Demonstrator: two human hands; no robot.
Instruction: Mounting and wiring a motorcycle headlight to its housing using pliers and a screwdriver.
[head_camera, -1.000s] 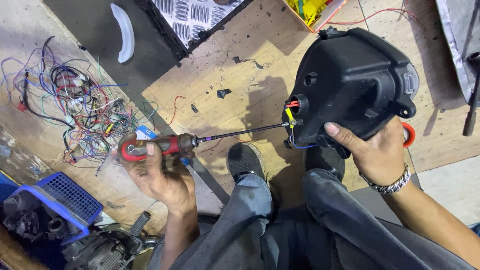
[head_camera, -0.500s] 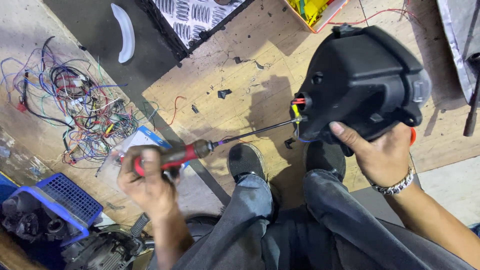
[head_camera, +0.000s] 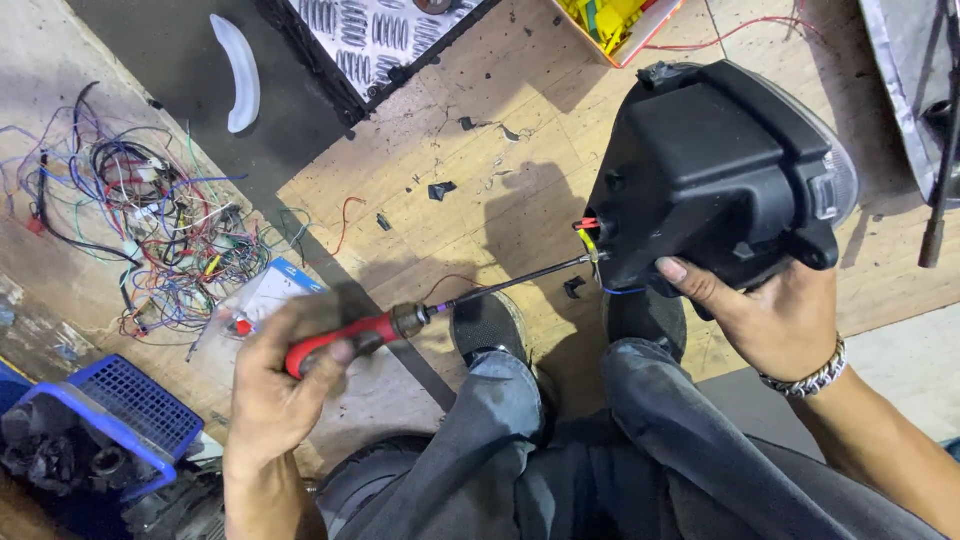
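The left hand (head_camera: 275, 385) is closed in a fist around the red handle of a screwdriver (head_camera: 400, 323), fingers wrapped over the grip so that only part of the red shows. The dark shaft runs away from this hand, up and to the right, and its tip meets the lower left edge of a black plastic housing (head_camera: 710, 170), just where a few short red, yellow and blue wires (head_camera: 590, 240) come out of it.

The right hand (head_camera: 765, 315) holds that housing from below, its palm under the bottom edge and its thumb pressed flat against the near face. A beaded bracelet (head_camera: 805, 378) circles its wrist. The housing sits above and slightly left of this hand, tilted, raised off the wooden floor (head_camera: 480, 150).

Between the two hands, below the shaft, are the person's knees in grey trousers and a dark shoe (head_camera: 487, 325) directly under the shaft's middle.

Up and left of the left hand lies a tangle of coloured wires (head_camera: 150, 230) on the floor, well apart from it. A blue plastic crate (head_camera: 115, 405) stands just left of the left wrist. Farther up, beyond the wires, a curved white plastic piece (head_camera: 238, 70) rests on a dark mat. A yellow box (head_camera: 615, 22) sits above the housing at the top edge.
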